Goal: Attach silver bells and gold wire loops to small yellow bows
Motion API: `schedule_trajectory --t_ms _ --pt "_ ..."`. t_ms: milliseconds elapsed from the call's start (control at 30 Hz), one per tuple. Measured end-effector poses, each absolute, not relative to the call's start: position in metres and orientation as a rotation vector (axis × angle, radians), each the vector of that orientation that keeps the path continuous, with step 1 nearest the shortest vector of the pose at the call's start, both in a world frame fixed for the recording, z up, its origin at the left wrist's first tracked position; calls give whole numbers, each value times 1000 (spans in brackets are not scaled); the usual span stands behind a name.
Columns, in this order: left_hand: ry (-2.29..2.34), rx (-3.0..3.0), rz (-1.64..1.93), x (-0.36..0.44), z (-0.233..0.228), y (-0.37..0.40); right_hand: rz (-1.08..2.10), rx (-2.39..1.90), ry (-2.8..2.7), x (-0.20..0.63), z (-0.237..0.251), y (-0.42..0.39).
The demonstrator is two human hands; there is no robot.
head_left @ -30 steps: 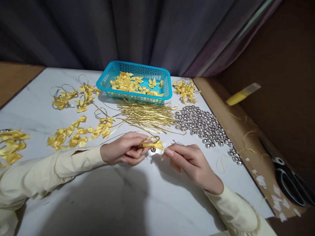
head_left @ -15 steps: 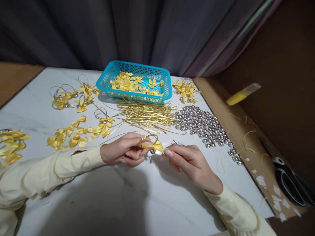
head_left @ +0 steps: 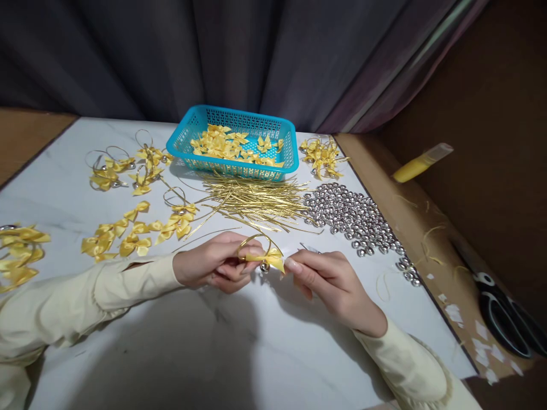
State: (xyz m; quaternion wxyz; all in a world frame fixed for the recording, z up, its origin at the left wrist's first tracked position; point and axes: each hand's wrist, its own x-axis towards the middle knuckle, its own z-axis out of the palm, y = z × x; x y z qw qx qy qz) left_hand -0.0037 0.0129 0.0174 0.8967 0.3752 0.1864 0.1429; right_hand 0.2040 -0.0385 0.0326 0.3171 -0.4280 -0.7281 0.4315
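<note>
A small yellow satin ribbon bow [head_left: 268, 259], joined to a thin gold cord loop [head_left: 255, 242] and a tiny silver bell [head_left: 264, 266], is held just above the white marble-patterned table [head_left: 171, 341], near its front middle. The left hand [head_left: 213, 263] is closed, the bow's left end and the loop's base being pinched between thumb and fingertips; the right hand [head_left: 329, 282] is curled, its thumb and forefinger nipping the bow's right tip.

The piece is judged very light and soft — the ribbon would crush or slip if squeezed hard, and the cord is springy and easily bent. It is best taken at the knot in the middle, where ribbon, cord and bell meet.

Open room is found on the bare table in front of the hands. Beyond them lie a heap of cut gold cords [head_left: 256, 202] and a spread of loose silver bells [head_left: 354, 219] — easily scattered — and the table's right edge is near the right wrist.
</note>
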Motion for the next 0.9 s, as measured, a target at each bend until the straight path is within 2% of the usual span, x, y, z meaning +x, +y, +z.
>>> schedule_trajectory --t_ms 533,900 --pt "378 783 293 -4 18 14 1160 -1117 -1893 204 33 -39" --pt "453 808 223 -1 19 14 1110 -1078 -2073 208 39 -37"
